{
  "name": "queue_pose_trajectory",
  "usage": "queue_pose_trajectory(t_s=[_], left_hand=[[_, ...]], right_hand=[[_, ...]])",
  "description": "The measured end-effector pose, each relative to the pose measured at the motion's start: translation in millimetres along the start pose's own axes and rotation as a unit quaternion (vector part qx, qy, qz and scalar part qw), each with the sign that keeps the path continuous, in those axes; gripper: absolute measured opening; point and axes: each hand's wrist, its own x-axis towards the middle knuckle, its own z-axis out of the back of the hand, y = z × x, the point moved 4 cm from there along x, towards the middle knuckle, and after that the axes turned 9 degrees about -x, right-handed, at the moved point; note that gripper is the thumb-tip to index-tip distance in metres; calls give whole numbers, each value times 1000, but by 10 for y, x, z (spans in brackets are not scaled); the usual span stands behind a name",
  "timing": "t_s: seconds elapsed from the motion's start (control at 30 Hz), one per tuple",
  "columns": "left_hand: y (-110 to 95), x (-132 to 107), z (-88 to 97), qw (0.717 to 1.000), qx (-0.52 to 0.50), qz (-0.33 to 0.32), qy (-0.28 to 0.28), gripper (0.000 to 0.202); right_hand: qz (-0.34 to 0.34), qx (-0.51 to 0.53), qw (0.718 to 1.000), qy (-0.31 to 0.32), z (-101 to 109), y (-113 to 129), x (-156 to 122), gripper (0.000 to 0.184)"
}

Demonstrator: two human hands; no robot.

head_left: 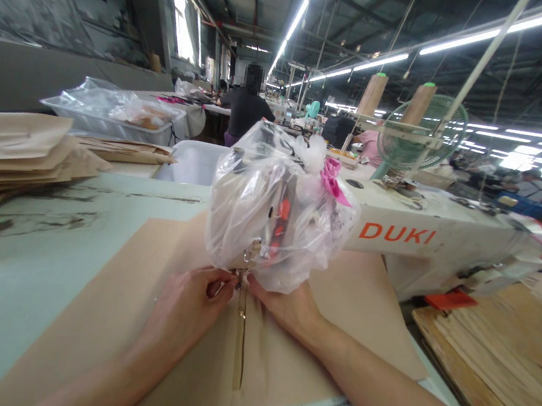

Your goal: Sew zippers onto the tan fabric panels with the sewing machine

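Bench entry, as I see it from the head view. Left hand (188, 309) – lower centre, fingers pinched narrow on the top end of the strip (240, 353), right under the machine head. Right hand (289, 306) – just right of it, fingers out flat and loose, pressing the sheet (137, 292); its tips are partly hidden by the bag (270, 209). Strip: thin, pale brown, running from the hands straight down the frame, lying on the sheet. Sheet: brown paper, spread over the table (13, 274). Machine (427, 242): white, centre right, its head wrapped in the clear bag, which is tied with a ribbon (332, 181). By my reading the work sits at the strip's top end; all the strip I can see lies on the near side of the head, and I cannot tell whether any is stitched. Also listed: paper stack (10, 153) at left, slats (496, 356) at lower right, fan (422, 133) at upper right, a person (244, 108) far back at centre.
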Motion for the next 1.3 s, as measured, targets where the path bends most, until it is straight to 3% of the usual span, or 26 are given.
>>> queue_pose_trajectory(t_s=[0.13, 0.43, 0.73, 1.03, 1.3], left_hand=[[-5, 4, 0, 1000, -2, 0, 3, 31], [6, -11, -2, 1000, -13, 1, 10, 32], [15, -5, -13, 1000, 16, -21, 2, 31], [-169, -65, 79, 999, 40, 11, 36, 33], [-9, -15, 29, 999, 33, 29, 17, 36]], right_hand=[[7, 12, 1000, 15, -29, 11, 0, 28], [20, -89, 994, 53, -145, 7, -1, 16], [39, -100, 993, 51, -182, 21, 9, 18], [34, -104, 993, 48, -155, 36, -20, 22], [42, -52, 997, 41, -98, 41, -16, 19]])
